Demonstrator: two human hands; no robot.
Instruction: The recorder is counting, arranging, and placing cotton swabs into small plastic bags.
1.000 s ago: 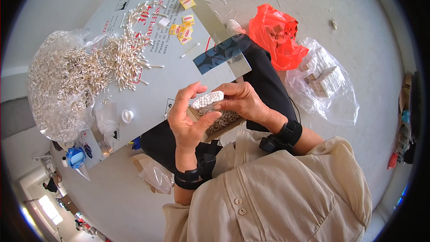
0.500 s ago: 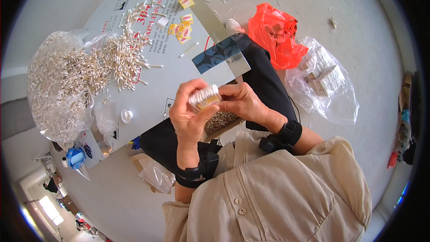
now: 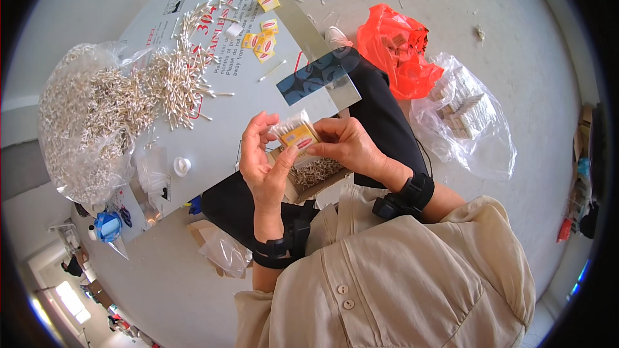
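A small pack of cotton swabs (image 3: 293,129) with a yellow label is between my hands, its white tips facing up and away. Fingers and thumb of my right hand (image 3: 351,145) pinch the pack's right side. My left hand (image 3: 263,154) holds the left side, with the thumb on the lower edge of the label and the fingers loosely curled behind. Beneath them, on my lap, an open cardboard box (image 3: 293,190) holds many loose swabs, partly hidden by my hands. Several yellow labels (image 3: 264,45) lie on the table beyond.
On the metal-sheet table (image 3: 213,135), a clear bag (image 3: 71,116) spills a heap of swabs (image 3: 180,84). A white round cap (image 3: 182,167) sits nearer. To the right on the floor are a red plastic bag (image 3: 393,51) and a clear bag of white packs (image 3: 471,116).
The pack has tilted so that its yellow label now faces me. My left fingers have loosened and drawn slightly left, while my right hand stays almost in place.
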